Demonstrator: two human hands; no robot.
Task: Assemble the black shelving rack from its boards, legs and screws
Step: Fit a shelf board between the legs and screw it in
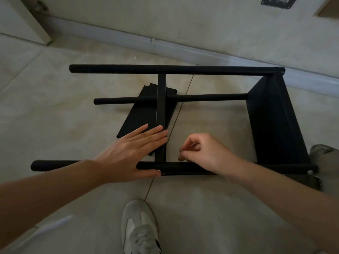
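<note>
Left hand (135,153): flat, fingers straight and together, palm down. Fingertips press the side of the middle board (161,114); the thumb lies along the near leg (183,166). Nothing gripped.

Right hand (203,153): fingers curled, thumb and forefinger pinching something small just above the near leg, right of the middle board. Item mostly hidden by the fingertips; cannot tell for sure what it is.

Tiled floor (64,110): pale, carries everything. A grout line runs diagonally under the rack. Skirting and wall (201,30) along the far side.

Rack (275,114): part-built, lying on its side on the floor, directly ahead of the person. End board at the right, standing on edge, joined to the legs.

Far leg (174,70): long black tube across the top of the frame, meeting the end board at its right end. Back leg (170,99): lower, nearer the floor, passing through the middle board. Near leg runs under both hands; a pale screw head (310,172) shows at its right end.

Middle board stands edge-on between far and near legs.

Loose board (145,116): flat on the floor beneath the rack, notched corners, left of the middle board.

White trainer (139,228): bottom centre, laced.
</note>
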